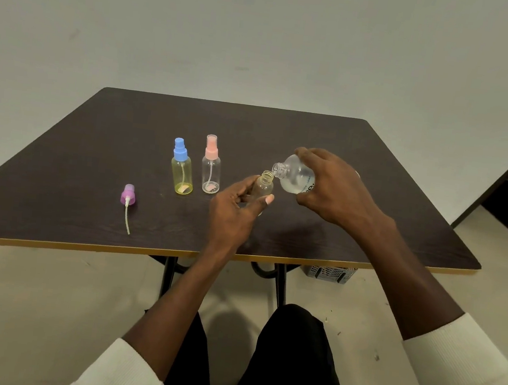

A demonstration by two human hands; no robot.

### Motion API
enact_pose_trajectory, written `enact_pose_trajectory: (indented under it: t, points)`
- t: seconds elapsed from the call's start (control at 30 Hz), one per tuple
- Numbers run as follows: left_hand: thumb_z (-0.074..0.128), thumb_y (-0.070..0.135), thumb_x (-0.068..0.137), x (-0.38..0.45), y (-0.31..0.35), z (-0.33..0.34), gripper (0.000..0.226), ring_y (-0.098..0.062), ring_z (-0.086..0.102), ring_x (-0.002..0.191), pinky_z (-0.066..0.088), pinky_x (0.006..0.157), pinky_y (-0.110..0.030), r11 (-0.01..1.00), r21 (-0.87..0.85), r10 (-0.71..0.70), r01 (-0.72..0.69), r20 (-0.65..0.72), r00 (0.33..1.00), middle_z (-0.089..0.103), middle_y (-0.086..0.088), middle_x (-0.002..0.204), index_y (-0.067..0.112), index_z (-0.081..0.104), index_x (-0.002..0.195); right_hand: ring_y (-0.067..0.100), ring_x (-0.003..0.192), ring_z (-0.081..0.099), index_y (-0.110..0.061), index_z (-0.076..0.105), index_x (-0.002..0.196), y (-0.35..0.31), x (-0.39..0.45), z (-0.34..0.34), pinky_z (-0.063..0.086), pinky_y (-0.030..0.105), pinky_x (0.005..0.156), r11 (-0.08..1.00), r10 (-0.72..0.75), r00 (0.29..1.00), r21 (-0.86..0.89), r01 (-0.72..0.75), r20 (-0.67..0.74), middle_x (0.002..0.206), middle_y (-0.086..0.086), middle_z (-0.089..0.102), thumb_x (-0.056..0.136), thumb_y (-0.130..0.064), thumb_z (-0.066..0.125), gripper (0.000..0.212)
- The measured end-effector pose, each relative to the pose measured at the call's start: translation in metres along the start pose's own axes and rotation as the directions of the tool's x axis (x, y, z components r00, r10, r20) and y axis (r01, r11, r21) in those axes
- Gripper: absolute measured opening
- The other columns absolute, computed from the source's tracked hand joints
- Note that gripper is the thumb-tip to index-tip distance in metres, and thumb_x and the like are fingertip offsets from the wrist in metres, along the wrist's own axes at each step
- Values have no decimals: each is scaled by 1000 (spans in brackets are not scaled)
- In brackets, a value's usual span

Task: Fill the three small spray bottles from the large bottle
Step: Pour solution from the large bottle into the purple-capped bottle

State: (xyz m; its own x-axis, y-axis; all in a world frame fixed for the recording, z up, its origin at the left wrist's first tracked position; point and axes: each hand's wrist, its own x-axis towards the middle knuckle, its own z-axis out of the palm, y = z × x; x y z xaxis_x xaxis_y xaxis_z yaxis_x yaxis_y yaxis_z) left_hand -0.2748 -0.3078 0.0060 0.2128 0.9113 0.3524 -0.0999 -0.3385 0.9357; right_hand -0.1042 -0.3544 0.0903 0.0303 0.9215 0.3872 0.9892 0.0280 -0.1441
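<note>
1 large bottle (295, 178), 3 small bottles: 1 uncapped (262, 187), 2 capped (197, 167).

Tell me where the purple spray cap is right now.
In the head view, the purple spray cap lies on the table at the left, tube toward the near edge, left of the blue-capped yellow bottle.

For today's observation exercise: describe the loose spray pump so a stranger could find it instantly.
Start at the dark table and look to its near left area, well left of the two standing spray bottles. There lies the purple spray pump on its side, the only cap off a bottle, its white dip tube trailing toward the edge.
</note>
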Motion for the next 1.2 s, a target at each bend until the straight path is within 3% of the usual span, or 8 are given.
enact_pose_trajectory:
  t: [0.33,0.47,0.63,0.93,1.1,1.2]
  points:
    - [79,14,86,1,-2,0,40,-12,71,102,58,93,-43,1000,-2,-9,9,-3,1000,76,6,108,28,67,121,26,125,52,-15,44,144,-2,4,-1,45,40,99,1000,-4,1000,2,4,14,143,6,51,74,-26,81,80]
    - [78,15,87,1,-1,0,39,-10,71,100,59,92,-42,1000,4,-2,2,-5,1000,76,11,104,39,67,115,26,124,52,-15,43,144,-3,4,0,45,39,99,1000,-3,1000,5,3,20,143,6,51,74,-26,81,81]
    - [78,13,86,2,-3,0,39,-12,71,103,57,94,-45,1000,-13,-13,13,-2,1000,76,6,108,28,67,120,26,125,52,-16,43,144,-3,5,-1,45,42,99,1000,-4,1000,-12,4,25,143,6,51,74,-27,81,80]
    - [78,12,86,1,-3,0,40,-12,72,102,58,94,-45,1000,-27,-10,10,5,1000,77,8,106,39,67,113,27,126,51,-17,43,144,-3,6,-2,46,45,98,999,-19,1000,-41,20,24,142,6,51,74,-26,80,80]
    - [78,14,86,2,-5,0,38,-13,72,101,58,93,-45,999,-36,-7,7,8,1000,77,6,107,30,68,119,27,126,50,-17,44,144,-3,7,-1,45,43,99,999,-22,1000,-48,23,20,143,7,51,73,-25,81,81]
    - [79,14,86,2,-6,0,38,-12,72,101,59,92,-43,999,-36,-2,2,2,1000,77,7,106,34,68,117,27,127,50,-17,43,145,-3,7,-1,45,44,100,999,-17,1000,-46,18,22,144,7,51,73,-25,82,82]
